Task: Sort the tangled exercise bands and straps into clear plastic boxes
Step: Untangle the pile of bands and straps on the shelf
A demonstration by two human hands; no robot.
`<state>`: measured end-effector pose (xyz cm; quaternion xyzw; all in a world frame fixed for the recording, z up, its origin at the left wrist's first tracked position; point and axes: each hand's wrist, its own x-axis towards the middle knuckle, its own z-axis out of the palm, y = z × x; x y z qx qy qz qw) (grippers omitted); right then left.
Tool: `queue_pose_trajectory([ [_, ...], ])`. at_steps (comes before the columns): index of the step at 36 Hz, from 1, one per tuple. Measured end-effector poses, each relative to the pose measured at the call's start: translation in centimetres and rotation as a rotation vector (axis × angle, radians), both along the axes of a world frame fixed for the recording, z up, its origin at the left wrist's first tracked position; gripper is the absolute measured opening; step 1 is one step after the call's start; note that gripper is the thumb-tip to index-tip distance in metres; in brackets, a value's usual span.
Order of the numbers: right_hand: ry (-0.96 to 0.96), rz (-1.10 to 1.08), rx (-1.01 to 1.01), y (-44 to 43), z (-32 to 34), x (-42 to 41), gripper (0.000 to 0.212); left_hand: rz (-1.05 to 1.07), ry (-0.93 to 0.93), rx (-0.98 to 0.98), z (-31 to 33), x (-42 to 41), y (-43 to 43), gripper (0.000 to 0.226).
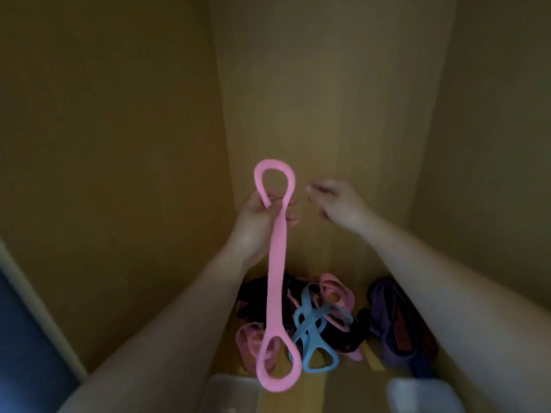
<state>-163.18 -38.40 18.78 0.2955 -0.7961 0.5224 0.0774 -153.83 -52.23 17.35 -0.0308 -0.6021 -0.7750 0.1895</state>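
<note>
Long pink rubber exercise band with a loop at each end [277,278]: hanging in the air above the heap, clear of it, not in any box yet. The left hand [256,216] is gripping it, fingers and thumb curling round the neck just under the top loop. Judgement: it is being held high so its own weight is pulling it straight and proving it free of the tangle. The right hand [340,204] is hovering just beside, fingers loosely bent, holding nothing as far as the blur allows; likely waiting to take or fold the band.

Long axis is running near vertical: top loop pointing up, bottom loop dangling toward the person.

Tangled heap of pink, blue and black bands [313,323] is lying below, with a dark purple strap [387,320] just to its right. Two clear plastic boxes [226,391] [423,394] are sitting nearest the person.
</note>
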Motion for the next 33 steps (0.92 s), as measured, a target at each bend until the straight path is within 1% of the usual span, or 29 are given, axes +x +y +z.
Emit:
queue_pose_trajectory([
  [2, -0.086, 0.062, 0.186, 0.7, -4.4, 0.3, 0.015, 0.040, -0.034, -0.021, -2.0, 0.2, -0.6, 0.013],
  [4, -0.146, 0.201, 0.402, 1.2, -8.7, 0.9, 0.013, 0.067, -0.065, -0.045, -3.6, 0.5, -0.8, 0.016],
  [5, -0.145, 0.262, 0.491, 1.4, -10.8, 1.1, 0.011, 0.067, -0.080, -0.051, -4.3, 0.6, -0.9, 0.017],
  [7, -0.075, 0.309, 0.647, 1.8, -14.5, 1.3, 0.010, 0.061, -0.103, -0.061, -5.4, 0.8, -0.9, 0.012],
  [10, -0.017, 0.342, 0.793, 2.2, -19.0, 1.6, 0.021, 0.078, -0.140, -0.078, -6.6, 1.1, -0.9, 0.015],
  [13, -0.018, 0.356, 0.827, 2.6, -21.8, 2.0, 0.031, 0.093, -0.143, -0.058, -7.2, 1.3, -0.9, 0.016],
  [15, 0.002, 0.349, 0.853, 2.7, -23.0, 2.2, 0.033, 0.102, -0.139, -0.047, -7.4, 1.3, -1.1, 0.015],
  [19, 0.173, 0.420, 0.939, 2.5, -24.1, 3.1, 0.021, 0.127, -0.132, -0.046, -7.3, 1.3, -1.5, 0.017],
  [22, 0.303, 0.380, 1.022, 2.9, -24.7, 3.3, 0.031, 0.117, -0.135, -0.064, -7.0, 1.3, -1.5, 0.016],
  [23, 0.304, 0.365, 1.061, 3.2, -24.9, 3.3, 0.036, 0.110, -0.138, -0.066, -7.0, 1.4, -1.4, 0.016],
  [25, 0.255, 0.357, 1.111, 3.4, -25.2, 3.2, 0.039, 0.103, -0.143, -0.070, -7.1, 1.4, -1.3, 0.016],
  [28, 0.180, 0.358, 1.091, 3.4, -24.7, 3.3, 0.018, 0.095, -0.149, -0.092, -7.2, 1.5, -1.1, 0.015],
  [31, 0.031, 0.346, 0.932, 3.4, -23.5, 2.6, 0.007, 0.094, -0.151, -0.115, -7.1, 1.4, -1.1, 0.014],
  [32, -0.043, 0.337, 0.855, 3.5, -22.6, 2.4, 0.007, 0.096, -0.151, -0.115, -7.1, 1.3, -1.1, 0.015],
  [33, -0.124, 0.322, 0.763, 3.6, -21.5, 2.1, 0.013, 0.098, -0.151, -0.111, -7.0, 1.2, -1.1, 0.015],
])
